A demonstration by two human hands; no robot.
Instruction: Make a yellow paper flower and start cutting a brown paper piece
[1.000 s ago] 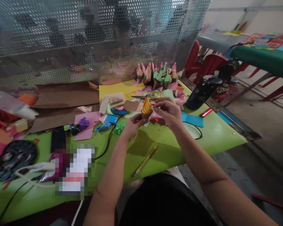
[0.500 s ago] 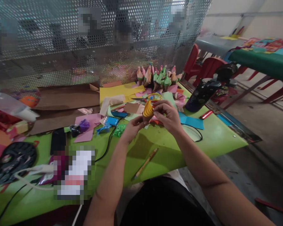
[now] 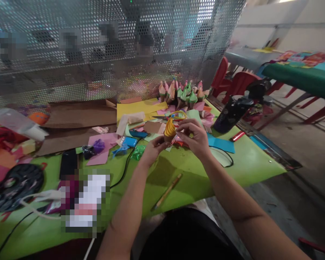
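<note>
A small paper ice cream cone (image 3: 170,129) stands upright above the table, with a yellow pleated swirl, a brown base and a blue bit at its tip. My left hand (image 3: 153,150) grips the brown base from the lower left, thumb in front. At the swirl's right edge, my right hand (image 3: 193,137) has its thumb and fingertips pinched close against the yellow paper, the other fingers curled behind. Scissors (image 3: 160,117) with a yellow handle lie just behind the cone. Below the hands, a pencil-like wooden stick (image 3: 168,191) rests on the green tabletop (image 3: 195,180).
Several finished paper cones (image 3: 182,94) cluster at the back. A dark tumbler (image 3: 230,113) stands at the right. Coloured paper scraps (image 3: 100,150) and a black cable (image 3: 121,177) lie leftward, near a black phone (image 3: 69,162) and a round black fan (image 3: 18,187). Perforated metal sheeting (image 3: 83,68) rises behind.
The view has tilted slightly, so the scene sits a little lower. My right fingers have shifted slightly on the swirl's edge; my left hand keeps its hold on the base.
</note>
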